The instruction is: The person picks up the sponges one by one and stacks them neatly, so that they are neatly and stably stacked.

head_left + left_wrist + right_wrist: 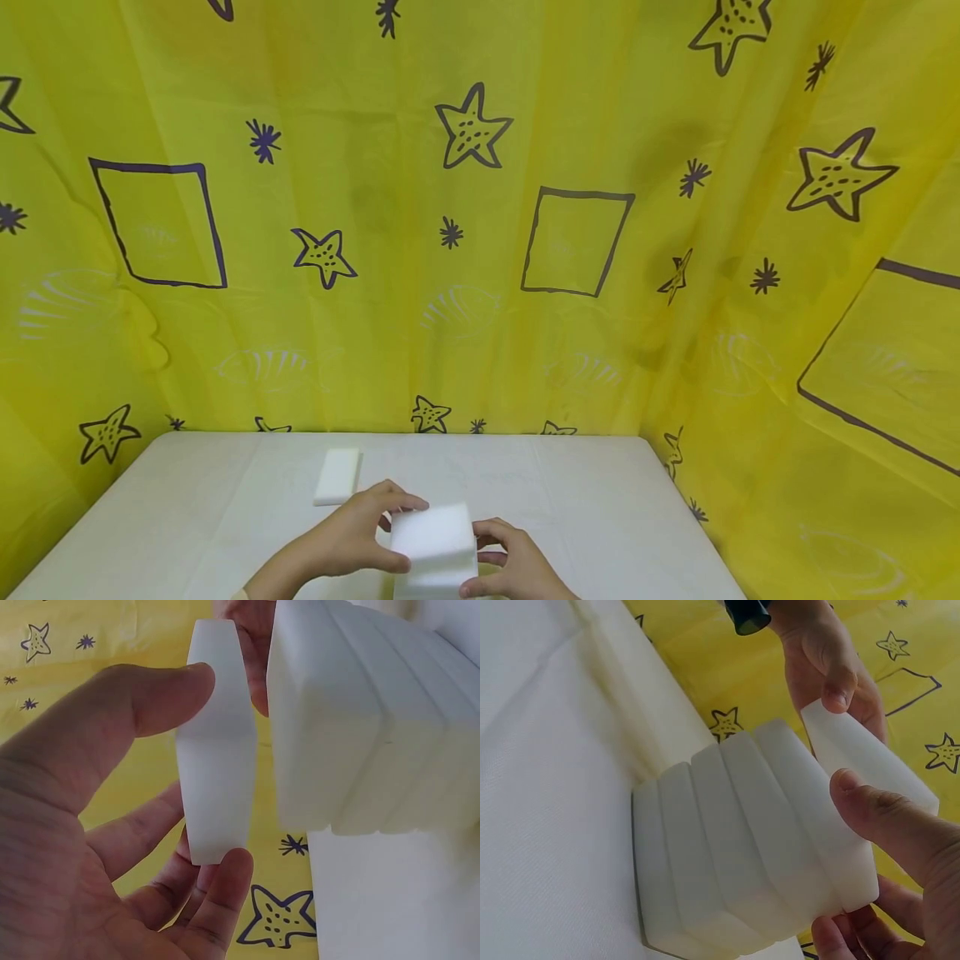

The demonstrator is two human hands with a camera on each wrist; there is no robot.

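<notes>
My left hand (352, 533) grips a white sponge block (217, 742) by its edges, the thumb on one edge and fingertips on the opposite one. This block is held just above a stack of similar white sponges (712, 847), with a narrow gap showing between them in the left wrist view. My right hand (517, 562) holds the upper end of the stack from the side, its thumb and fingers around the top sponge (810, 802). Several layers lie flush against one another. From the head view, the held block covers much of the stack.
Another white sponge (337, 477) lies flat on the white table (247, 500), beyond my left hand. A yellow curtain (390, 333) with starfish drawings hangs along the table's back and sides. A dark device (746, 615) sits at my left wrist.
</notes>
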